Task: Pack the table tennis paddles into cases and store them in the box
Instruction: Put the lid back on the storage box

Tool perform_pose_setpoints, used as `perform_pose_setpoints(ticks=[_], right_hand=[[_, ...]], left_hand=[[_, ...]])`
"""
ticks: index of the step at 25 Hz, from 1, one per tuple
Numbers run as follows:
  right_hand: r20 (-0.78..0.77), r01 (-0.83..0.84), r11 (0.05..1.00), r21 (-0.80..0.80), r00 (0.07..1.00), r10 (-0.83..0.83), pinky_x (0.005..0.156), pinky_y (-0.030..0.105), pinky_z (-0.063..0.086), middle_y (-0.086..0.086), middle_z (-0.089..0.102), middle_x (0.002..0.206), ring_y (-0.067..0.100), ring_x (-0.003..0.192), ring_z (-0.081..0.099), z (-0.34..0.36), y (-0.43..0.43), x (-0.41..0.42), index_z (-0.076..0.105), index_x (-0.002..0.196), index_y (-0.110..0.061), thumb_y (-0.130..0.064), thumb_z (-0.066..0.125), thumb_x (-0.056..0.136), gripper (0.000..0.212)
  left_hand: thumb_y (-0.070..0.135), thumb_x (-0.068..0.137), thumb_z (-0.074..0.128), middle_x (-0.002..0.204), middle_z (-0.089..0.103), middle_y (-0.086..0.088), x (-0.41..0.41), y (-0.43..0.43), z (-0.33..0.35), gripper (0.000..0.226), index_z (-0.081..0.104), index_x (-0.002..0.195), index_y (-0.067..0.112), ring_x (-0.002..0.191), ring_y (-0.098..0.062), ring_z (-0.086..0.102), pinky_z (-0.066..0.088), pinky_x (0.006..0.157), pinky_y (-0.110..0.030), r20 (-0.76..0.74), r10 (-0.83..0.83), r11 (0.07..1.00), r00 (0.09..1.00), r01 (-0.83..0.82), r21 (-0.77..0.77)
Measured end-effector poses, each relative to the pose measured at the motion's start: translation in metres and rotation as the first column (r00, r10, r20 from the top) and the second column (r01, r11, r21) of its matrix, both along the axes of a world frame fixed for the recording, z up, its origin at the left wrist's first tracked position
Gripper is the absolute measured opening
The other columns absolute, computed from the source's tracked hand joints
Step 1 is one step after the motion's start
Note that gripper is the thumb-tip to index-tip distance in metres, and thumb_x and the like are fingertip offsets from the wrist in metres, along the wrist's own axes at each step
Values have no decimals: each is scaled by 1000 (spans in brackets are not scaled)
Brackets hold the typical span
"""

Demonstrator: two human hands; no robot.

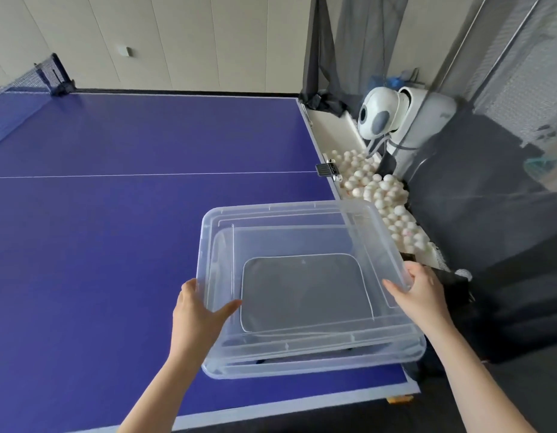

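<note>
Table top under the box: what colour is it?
Deep blue-purple with thin white lines, seen in the head view: table top, clear plastic box.

A clear, colourless plastic box (302, 232) is showing a grey panel through its bottom. The table (114, 214) under it is lying deep blue with thin white lines. White balls (377, 189) are heaping beside a white and grey machine (395, 117).
</note>
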State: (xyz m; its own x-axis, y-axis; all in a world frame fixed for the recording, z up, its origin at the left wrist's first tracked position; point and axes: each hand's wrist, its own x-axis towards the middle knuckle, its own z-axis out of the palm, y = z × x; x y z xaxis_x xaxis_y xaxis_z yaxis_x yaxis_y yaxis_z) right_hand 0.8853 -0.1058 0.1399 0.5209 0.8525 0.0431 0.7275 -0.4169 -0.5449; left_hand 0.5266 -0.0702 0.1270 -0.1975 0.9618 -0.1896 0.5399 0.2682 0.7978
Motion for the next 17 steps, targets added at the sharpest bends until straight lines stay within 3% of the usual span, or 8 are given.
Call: perform_pose_setpoints(ticks=[17], right_hand=[[-10,35,992,-118,999,-36,99,40,41,19,46,133,33,126,43,-35,-30,-3,43,137,-1,-24,67,87,60]], left_hand=[[39,71,81,139,45,-13,10,-11,-23,92,33,142,6,124,-31,46,42,99,-43,-68,-53,997,996,48,-68]])
